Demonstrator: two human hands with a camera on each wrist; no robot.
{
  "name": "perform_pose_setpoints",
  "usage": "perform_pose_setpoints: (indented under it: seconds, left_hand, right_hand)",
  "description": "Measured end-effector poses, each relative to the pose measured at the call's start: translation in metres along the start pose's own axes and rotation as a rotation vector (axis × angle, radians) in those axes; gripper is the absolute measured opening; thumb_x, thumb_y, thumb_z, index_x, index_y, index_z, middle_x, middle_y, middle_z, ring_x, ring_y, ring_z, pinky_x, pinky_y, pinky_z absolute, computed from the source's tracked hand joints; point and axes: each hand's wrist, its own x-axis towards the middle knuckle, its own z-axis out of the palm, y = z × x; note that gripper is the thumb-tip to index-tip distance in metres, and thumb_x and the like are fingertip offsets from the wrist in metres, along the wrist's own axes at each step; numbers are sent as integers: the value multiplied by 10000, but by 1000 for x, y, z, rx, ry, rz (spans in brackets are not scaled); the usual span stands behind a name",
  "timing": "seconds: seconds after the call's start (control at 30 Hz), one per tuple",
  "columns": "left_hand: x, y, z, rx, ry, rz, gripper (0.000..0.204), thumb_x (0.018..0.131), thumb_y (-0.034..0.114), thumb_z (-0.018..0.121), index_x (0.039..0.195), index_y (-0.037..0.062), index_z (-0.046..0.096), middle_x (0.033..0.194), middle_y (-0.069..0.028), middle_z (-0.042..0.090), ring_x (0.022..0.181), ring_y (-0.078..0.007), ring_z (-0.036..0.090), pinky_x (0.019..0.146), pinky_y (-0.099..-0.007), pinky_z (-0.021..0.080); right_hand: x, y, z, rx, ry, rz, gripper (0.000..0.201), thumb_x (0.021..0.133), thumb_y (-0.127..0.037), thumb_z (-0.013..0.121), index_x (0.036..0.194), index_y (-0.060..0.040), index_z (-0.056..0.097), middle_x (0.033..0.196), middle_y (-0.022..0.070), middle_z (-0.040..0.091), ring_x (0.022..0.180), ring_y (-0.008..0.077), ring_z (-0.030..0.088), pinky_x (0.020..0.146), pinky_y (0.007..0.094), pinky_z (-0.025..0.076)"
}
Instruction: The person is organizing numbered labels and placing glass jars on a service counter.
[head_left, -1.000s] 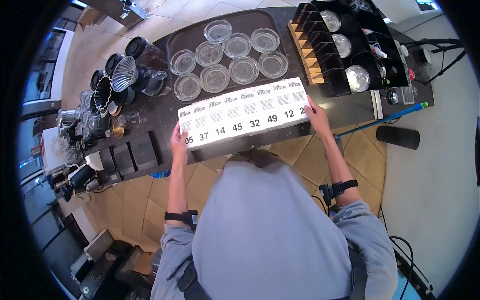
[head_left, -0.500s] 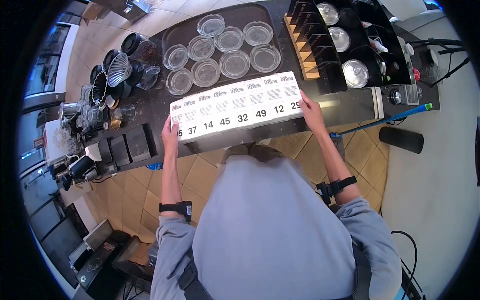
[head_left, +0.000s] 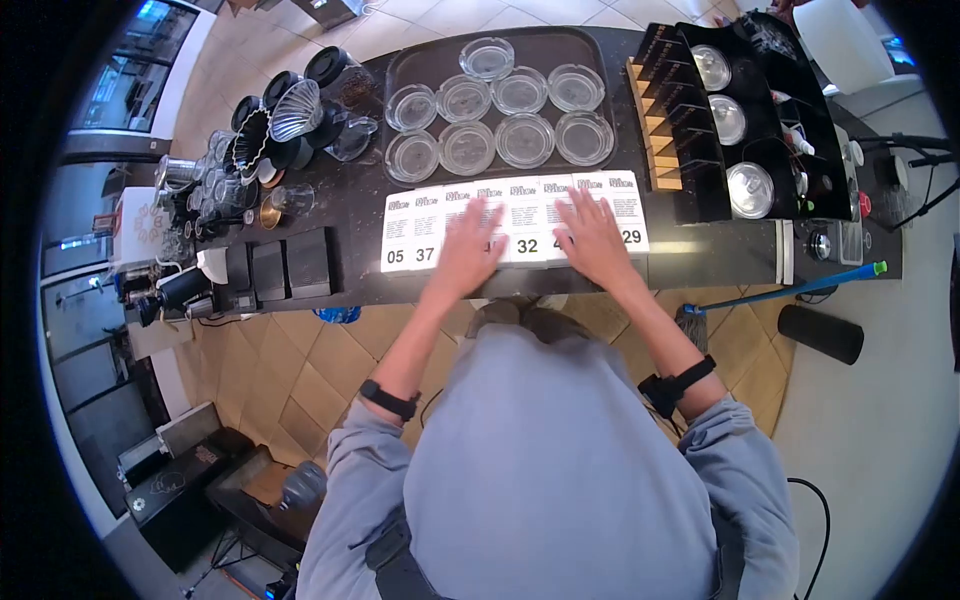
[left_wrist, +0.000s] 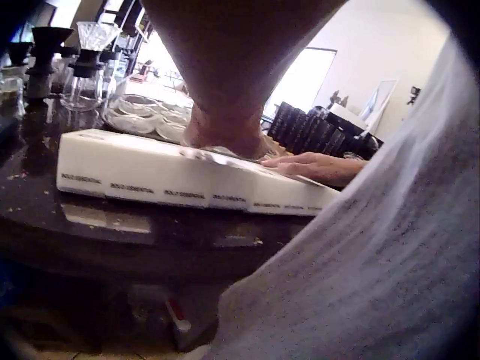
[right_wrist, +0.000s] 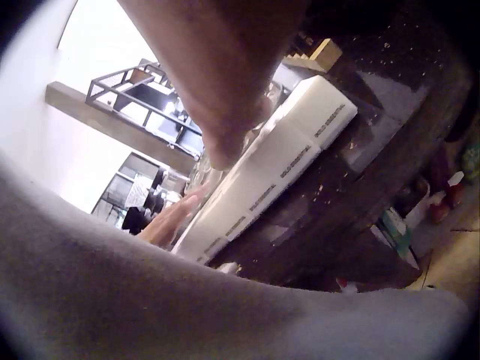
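Observation:
A row of several white numbered boxes lies side by side near the counter's front edge in the head view, with 05, 37, 32 and 29 readable. My left hand rests over the boxes left of 32, fingers spread and straight, covering some numbers. Over the boxes to the right of 32, my right hand lies the same way. Both wrist views show the boxes' white front sides lined up on the dark counter, with small printed text along the bottom. The hands touch the row from above.
Behind the boxes, a dark tray holds several round glass ashtrays. To the right stand a wooden rack and a black organizer with glass jars. Glassware, coffee drippers and black containers crowd the left.
Earlier both hands gripped the row's two ends. They have let go and moved inward onto the box tops, and the row now lies straighter along the counter edge. The head view has also shifted.

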Motion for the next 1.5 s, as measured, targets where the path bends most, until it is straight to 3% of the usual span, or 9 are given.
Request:
perform_pose_setpoints:
  seconds: [0.23,0.43,0.5,0.6,0.77,1.13,1.27,1.4,1.5]
  left_hand:
    - [7,20,26,73,12,4,574,1000,360,441,1522,158,314,1575,-205,230,1471,-370,182,1148,-557,213]
    - [13,19,30,73,28,7,586,1008,358,427,1516,92,305,1575,-209,227,1473,-362,183,1157,-553,192]
    - [15,13,31,-57,50,-1,605,1012,356,422,1507,32,293,1580,-218,209,1477,-365,165,1164,-549,178]
    - [0,-8,9,-4,135,-120,640,1013,376,408,1495,-23,275,1575,-231,214,1475,-367,171,1171,-532,177]
    - [-33,-63,9,-37,188,-357,652,1007,403,413,1489,-22,304,1564,-276,202,1471,-411,147,1175,-547,141]
    - [-9,-50,17,-21,163,-253,683,978,422,453,1480,-23,323,1552,-283,232,1468,-402,175,1180,-528,143]
    - [-15,-70,-7,-406,186,-103,647,980,334,498,1485,-18,301,1523,-259,317,1445,-387,252,1180,-488,187]
    - [-59,-132,-29,-708,504,-382,594,947,179,547,1465,-24,339,1504,-230,370,1418,-357,325,1171,-407,248]
    - [-79,-158,-26,-823,465,-483,575,929,128,525,1452,-42,357,1419,-262,473,1305,-358,484,1096,-367,363]
  right_hand:
    - [13,-22,26,58,-35,-68,481,997,-300,452,1408,-51,462,1491,198,394,1406,354,338,1152,472,278]
    - [27,-26,34,109,-39,-146,463,1010,-233,416,1400,17,437,1477,203,413,1401,341,353,1154,437,283]
    - [33,-23,28,327,-4,-64,445,1008,-200,414,1384,36,447,1465,215,423,1392,340,365,1153,441,282]
    - [28,-2,6,166,114,70,429,995,-181,449,1357,49,475,1455,232,425,1375,387,369,1137,452,305]
    - [1,16,14,-15,-18,209,498,1000,-298,462,1406,-10,454,1491,222,382,1402,401,320,1144,506,268]
    - [43,-59,49,-90,-93,151,524,1001,-351,454,1459,-97,423,1543,185,325,1444,359,268,1167,505,211]
    - [52,-70,39,101,-135,57,479,995,-274,488,1428,-72,456,1519,196,362,1423,356,314,1159,478,247]
    - [22,0,1,214,309,439,436,958,-145,548,1365,5,503,1375,232,520,1307,403,453,1099,424,352]
    - [5,29,-22,-37,179,618,465,974,-228,532,1348,47,507,1321,269,547,1246,415,500,1053,433,388]
